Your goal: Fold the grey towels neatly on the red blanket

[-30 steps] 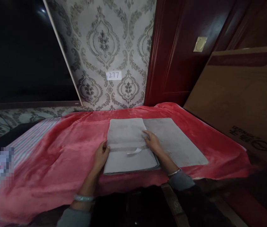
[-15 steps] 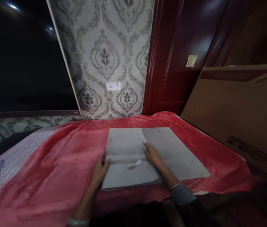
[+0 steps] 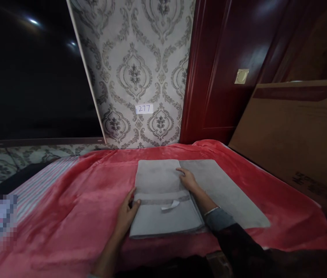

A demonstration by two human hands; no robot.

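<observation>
A folded light grey cloth (image 3: 160, 177) lies in front of me, with a darker band across it and a small white label (image 3: 170, 205) sticking up. Along its left edge is my left hand (image 3: 128, 210), thumb and forefinger apart and the thumb tip touching the cloth; its other fingers are partly hidden. My right hand (image 3: 189, 180) rests on the cloth's right edge, forefinger stretched out and the remaining fingers loosely curled. To the right, a flat grey sheet (image 3: 227, 193) spreads out beside the folded cloth; whether the two are joined I cannot tell.
A red plush blanket (image 3: 100, 216) covers the surface, with striped fabric (image 3: 48, 173) at the left. A large cardboard box (image 3: 290, 131) leans at the right. Behind stand a dark television screen (image 3: 36, 77), patterned wallpaper and a paper marked 277 (image 3: 144, 109).
The whole view has shifted slightly, so everything sits a little further right. My right hand has slid a little towards the far end of the cloth. My left hand stays at the left edge.
</observation>
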